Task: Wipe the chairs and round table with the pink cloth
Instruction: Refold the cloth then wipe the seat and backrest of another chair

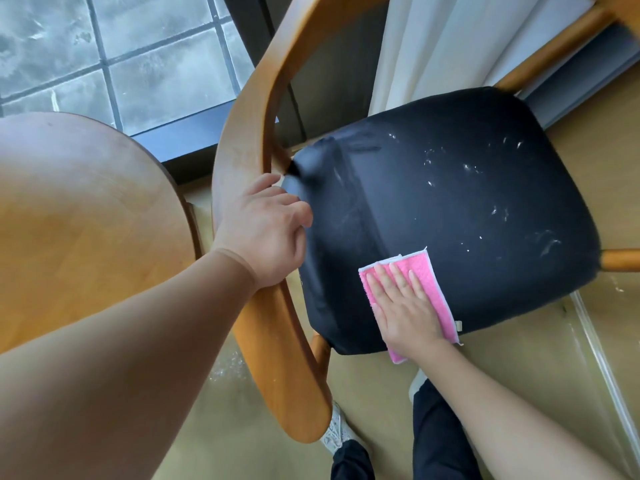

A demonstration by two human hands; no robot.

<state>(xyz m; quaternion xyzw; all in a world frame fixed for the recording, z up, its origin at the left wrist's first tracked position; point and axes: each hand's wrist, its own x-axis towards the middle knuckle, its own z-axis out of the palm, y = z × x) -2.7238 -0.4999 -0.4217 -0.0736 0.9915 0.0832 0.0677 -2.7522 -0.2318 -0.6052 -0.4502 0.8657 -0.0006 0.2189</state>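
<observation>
A wooden chair with a curved armrest rail (249,109) and a black padded seat (450,202) fills the middle of the view. White specks and lint lie on the seat's right half. My left hand (263,233) grips the curved rail at the seat's left edge. My right hand (401,306) lies flat, fingers spread, on the folded pink cloth (429,285), pressing it onto the seat's near edge. The round wooden table (86,209) stands at the left, close to the chair's rail.
A dark window frame (194,133) and grey tiled ground outside lie at the top left. White curtain folds (467,39) hang behind the chair. My legs in dark trousers and a white shoe (336,434) stand on the tan floor below.
</observation>
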